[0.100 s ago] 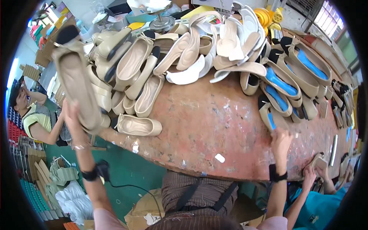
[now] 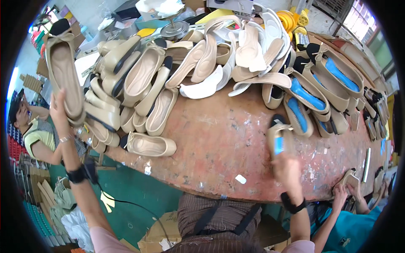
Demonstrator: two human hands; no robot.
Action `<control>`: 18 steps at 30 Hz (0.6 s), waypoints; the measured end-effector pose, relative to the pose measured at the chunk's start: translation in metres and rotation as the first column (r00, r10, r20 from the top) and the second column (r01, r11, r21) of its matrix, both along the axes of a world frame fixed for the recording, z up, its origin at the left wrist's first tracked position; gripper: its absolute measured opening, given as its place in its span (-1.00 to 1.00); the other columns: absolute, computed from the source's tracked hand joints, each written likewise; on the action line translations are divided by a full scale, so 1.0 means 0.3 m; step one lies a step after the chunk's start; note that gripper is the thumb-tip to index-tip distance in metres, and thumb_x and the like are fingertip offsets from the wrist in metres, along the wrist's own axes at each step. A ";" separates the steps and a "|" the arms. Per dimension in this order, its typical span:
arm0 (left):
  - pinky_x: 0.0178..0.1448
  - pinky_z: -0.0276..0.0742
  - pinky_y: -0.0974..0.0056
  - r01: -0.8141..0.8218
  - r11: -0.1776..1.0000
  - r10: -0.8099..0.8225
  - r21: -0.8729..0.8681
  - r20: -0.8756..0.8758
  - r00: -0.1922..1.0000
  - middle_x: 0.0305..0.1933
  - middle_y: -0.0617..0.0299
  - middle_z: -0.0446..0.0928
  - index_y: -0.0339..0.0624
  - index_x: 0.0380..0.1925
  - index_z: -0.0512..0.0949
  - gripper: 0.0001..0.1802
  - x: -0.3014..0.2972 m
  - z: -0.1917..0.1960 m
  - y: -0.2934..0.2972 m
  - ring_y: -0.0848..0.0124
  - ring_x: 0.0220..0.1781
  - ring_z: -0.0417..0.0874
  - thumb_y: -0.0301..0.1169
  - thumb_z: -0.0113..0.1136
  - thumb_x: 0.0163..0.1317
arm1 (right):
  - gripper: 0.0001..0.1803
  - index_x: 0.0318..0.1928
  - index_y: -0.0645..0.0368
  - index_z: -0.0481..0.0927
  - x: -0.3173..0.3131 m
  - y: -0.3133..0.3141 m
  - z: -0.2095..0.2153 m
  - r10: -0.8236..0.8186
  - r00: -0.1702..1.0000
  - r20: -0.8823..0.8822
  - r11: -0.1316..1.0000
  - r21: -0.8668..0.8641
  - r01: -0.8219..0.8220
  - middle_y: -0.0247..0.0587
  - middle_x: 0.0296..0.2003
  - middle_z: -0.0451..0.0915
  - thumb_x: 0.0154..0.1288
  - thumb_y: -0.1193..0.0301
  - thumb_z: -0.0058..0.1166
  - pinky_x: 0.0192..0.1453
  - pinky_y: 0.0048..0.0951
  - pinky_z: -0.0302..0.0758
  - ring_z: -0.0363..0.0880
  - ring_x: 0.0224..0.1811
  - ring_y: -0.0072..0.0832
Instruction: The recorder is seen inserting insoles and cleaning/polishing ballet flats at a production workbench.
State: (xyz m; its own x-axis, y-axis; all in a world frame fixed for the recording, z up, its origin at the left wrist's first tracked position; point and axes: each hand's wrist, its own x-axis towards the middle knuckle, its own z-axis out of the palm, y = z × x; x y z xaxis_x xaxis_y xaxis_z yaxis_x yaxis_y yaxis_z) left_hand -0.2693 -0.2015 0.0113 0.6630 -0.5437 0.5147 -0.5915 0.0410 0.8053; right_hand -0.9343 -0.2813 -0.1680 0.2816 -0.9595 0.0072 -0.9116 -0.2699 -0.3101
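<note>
Shifted leftward are the beige shoe (image 2: 65,78), raised in the left hand (image 2: 60,110), fingers closed near its heel, and the blue-lined shoe (image 2: 279,144) over the tabletop (image 2: 219,143), pinched by fingers of the blurred right hand (image 2: 287,170). Apparent step: drawing the latter inward; the next move calls for a steady grip.

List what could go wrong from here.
1. The held shoe in the left hand is close beside the heaped shoes and might knock some loose.
2. The lone shoe lies near the front edge of the table, so a passing arm could nudge it off.
3. The dangling cable by the left wrist strap could snag.
</note>
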 end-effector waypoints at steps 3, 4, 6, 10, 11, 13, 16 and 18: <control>0.22 0.41 0.34 0.010 0.990 -0.025 0.140 0.106 0.994 0.04 0.26 0.60 -0.33 0.13 0.56 -0.53 0.380 0.058 -0.169 0.47 0.05 0.55 -0.17 0.16 0.40 | -0.89 -0.31 0.23 0.63 0.206 0.008 0.130 0.219 0.908 0.356 0.888 0.313 -0.337 0.03 -0.42 0.63 0.19 0.46 0.22 -0.26 -0.05 0.54 0.61 -0.31 0.06; 0.24 0.40 0.33 0.023 0.965 -0.051 0.261 0.100 0.994 0.06 0.26 0.60 -0.32 0.13 0.56 -0.51 0.442 0.040 -0.241 0.45 0.05 0.56 -0.14 0.14 0.41 | -0.89 -0.31 0.23 0.63 0.228 -0.034 0.139 0.206 0.914 0.350 0.895 0.310 -0.320 0.03 -0.42 0.63 0.19 0.46 0.22 -0.26 -0.05 0.54 0.61 -0.31 0.06; 0.27 0.39 0.26 0.009 0.916 -0.003 0.401 -0.015 1.000 0.12 0.17 0.62 -0.36 0.13 0.57 -0.45 0.481 -0.143 -0.386 0.34 0.09 0.59 -0.08 0.07 0.43 | -0.90 -0.29 0.25 0.62 0.273 -0.151 0.153 0.351 0.830 0.435 0.934 -0.097 -0.344 0.01 -0.39 0.64 0.21 0.49 0.20 -0.22 -0.05 0.53 0.60 -0.30 0.05; 0.24 0.42 0.30 -0.107 0.878 0.171 0.466 -0.096 0.981 0.06 0.01 0.64 -0.41 0.12 0.58 -0.35 0.649 -0.315 -0.341 0.29 0.11 0.60 0.00 0.15 0.32 | -0.80 -0.18 0.30 0.63 0.397 -0.454 0.208 0.059 0.932 0.358 0.967 -0.254 0.036 -0.03 -0.27 0.64 0.37 0.38 0.13 -0.16 -0.20 0.58 0.63 -0.30 -0.13; 0.07 0.51 0.30 0.078 0.945 0.022 0.317 -0.299 0.954 0.04 0.00 0.64 -0.40 0.07 0.61 -0.33 0.718 -0.326 -0.299 0.36 0.03 0.64 0.04 0.23 0.25 | -0.80 -0.18 0.30 0.63 0.403 -0.518 0.213 0.057 0.929 0.365 0.965 -0.258 0.042 -0.03 -0.27 0.64 0.37 0.38 0.13 -0.16 -0.20 0.58 0.63 -0.30 -0.13; -0.15 0.55 0.28 0.017 0.837 0.249 0.547 -0.407 0.879 -0.10 0.07 0.66 -0.40 0.07 0.59 -0.44 0.418 -0.400 -0.431 0.38 -0.19 0.66 -0.13 0.18 0.27 | -0.65 -0.05 0.32 0.60 0.365 -0.626 0.154 -0.507 0.681 0.528 0.828 0.518 0.215 -0.08 -0.22 0.65 0.43 0.24 0.14 -0.17 -0.32 0.64 0.68 -0.23 -0.36; -0.32 0.51 0.27 0.041 0.922 0.058 0.386 -0.241 0.969 -0.28 0.18 0.61 -0.32 0.17 0.52 -0.51 0.603 -0.492 -0.333 0.36 -0.42 0.61 -0.40 -0.02 0.24 | -0.61 0.01 0.32 0.59 0.377 -0.677 0.031 -0.602 0.168 0.780 0.795 0.568 0.213 -0.15 -0.18 0.65 0.42 0.22 0.17 -0.18 -0.36 0.68 0.67 -0.17 -0.47; -0.17 0.55 0.25 -0.100 0.804 -0.176 0.587 0.395 0.902 -0.12 0.11 0.61 -0.23 0.28 0.44 -0.46 1.029 -0.160 0.049 0.34 -0.21 0.65 -0.40 0.01 0.27 | -0.74 0.01 0.26 0.59 0.500 -0.674 -0.018 -0.509 -0.127 0.851 0.852 0.519 0.062 -0.24 -0.12 0.64 0.40 0.40 0.15 -0.22 -0.39 0.69 0.66 -0.16 -0.46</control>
